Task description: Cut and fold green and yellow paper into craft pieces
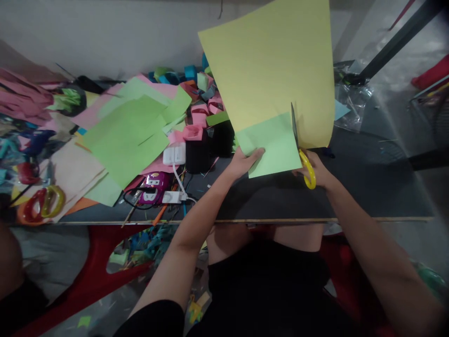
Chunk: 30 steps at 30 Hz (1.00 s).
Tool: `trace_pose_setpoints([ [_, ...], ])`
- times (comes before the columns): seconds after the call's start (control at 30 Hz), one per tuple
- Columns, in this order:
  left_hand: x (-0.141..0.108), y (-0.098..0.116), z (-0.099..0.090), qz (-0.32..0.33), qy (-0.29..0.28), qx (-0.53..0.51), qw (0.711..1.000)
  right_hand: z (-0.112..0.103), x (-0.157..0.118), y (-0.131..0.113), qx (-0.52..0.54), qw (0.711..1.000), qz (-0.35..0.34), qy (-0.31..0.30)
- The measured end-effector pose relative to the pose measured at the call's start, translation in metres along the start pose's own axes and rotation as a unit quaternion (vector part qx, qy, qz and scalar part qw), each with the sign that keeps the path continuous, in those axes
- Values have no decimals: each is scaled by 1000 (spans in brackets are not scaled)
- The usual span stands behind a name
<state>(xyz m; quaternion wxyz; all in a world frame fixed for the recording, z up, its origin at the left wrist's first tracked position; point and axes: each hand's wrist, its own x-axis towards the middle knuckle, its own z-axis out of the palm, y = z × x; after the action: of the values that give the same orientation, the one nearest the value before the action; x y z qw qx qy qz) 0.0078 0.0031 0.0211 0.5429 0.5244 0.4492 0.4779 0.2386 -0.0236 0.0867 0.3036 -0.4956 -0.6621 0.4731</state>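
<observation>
My left hand (244, 163) pinches the lower left of a small light green paper (270, 142), with the thumb on top. The green paper lies over the lower part of a large yellow paper sheet (273, 70), which stands up toward the wall. In my right hand (317, 169) is a pair of scissors (307, 169) with yellow handles, my fingers closed at the loops. The dark blade points away from me along the green paper's right edge, in front of the yellow sheet. Whether the blades are apart is hard to make out.
Green paper sheets (122, 140) and pink paper pieces (199, 112) crowd the table's left. Nearby lie a purple device (153, 187), a white charger (174, 154) with a cable, and red-and-yellow-handled scissors (52, 202). Another person's knee (9, 262) shows at far left, beside a red chair (94, 262).
</observation>
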Motion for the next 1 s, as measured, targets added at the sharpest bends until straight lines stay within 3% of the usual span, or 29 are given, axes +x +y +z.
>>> trace_pose_setpoints([
  [0.27, 1, 1, 1, -5, 5, 2, 1000, -2, -2, -4, -44, 999, -13, 0],
  [0.7, 2, -3, 0, 15, -4, 4, 1000, -1, -3, 14, -9, 1000, -10, 1],
  [1.0, 2, -4, 0, 18, -5, -1, 1000, 1, -5, 8, 12, 1000, 5, 8],
])
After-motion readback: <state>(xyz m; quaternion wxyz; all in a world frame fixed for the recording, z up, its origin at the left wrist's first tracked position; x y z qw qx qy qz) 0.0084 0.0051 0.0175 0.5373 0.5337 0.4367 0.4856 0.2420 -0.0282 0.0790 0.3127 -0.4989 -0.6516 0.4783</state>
